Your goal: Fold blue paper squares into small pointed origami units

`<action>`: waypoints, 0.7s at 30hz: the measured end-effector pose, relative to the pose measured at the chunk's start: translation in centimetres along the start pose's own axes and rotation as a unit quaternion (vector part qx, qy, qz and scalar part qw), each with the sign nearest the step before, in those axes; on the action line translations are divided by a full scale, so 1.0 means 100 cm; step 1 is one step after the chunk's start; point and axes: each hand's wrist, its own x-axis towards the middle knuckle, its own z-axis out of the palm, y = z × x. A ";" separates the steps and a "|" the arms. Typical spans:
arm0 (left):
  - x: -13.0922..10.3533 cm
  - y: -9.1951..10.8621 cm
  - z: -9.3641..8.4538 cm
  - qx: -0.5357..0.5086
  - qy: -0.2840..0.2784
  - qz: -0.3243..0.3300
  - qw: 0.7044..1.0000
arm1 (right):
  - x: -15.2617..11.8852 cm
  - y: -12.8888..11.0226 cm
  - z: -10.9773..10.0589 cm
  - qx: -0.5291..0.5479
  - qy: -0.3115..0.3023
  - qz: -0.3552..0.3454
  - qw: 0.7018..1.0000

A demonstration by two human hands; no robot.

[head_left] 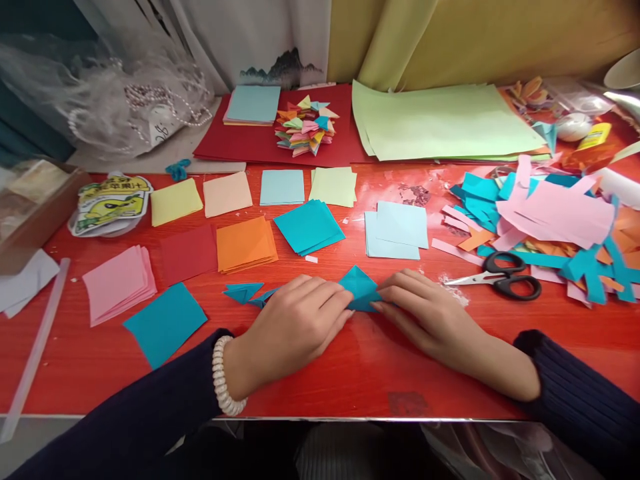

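Observation:
A partly folded blue paper (358,287) lies on the red table between my hands, its top corner pointing away from me. My left hand (300,320) holds its left side, fingers together. On the right side, the fingertips of my right hand (425,310) pinch the paper's edge. Small folded blue pieces (243,292) lie just left of my left hand, which partly covers one of them. Beyond my hands is a stack of blue squares (309,227). Black-handled scissors (505,275) lie to the right of my right hand.
Paper squares in orange (247,245), pink (120,285), red, yellow and light blue (397,230) cover the left and middle of the red table (340,380). Paper scraps (555,213) heap at the right. A folded paper ornament (307,127) and green sheets (445,123) sit at the back.

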 end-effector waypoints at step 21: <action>0.002 0.001 0.011 0.024 0.001 -0.036 0.999 | -0.012 0.002 0.000 -0.100 0.030 -0.111 0.988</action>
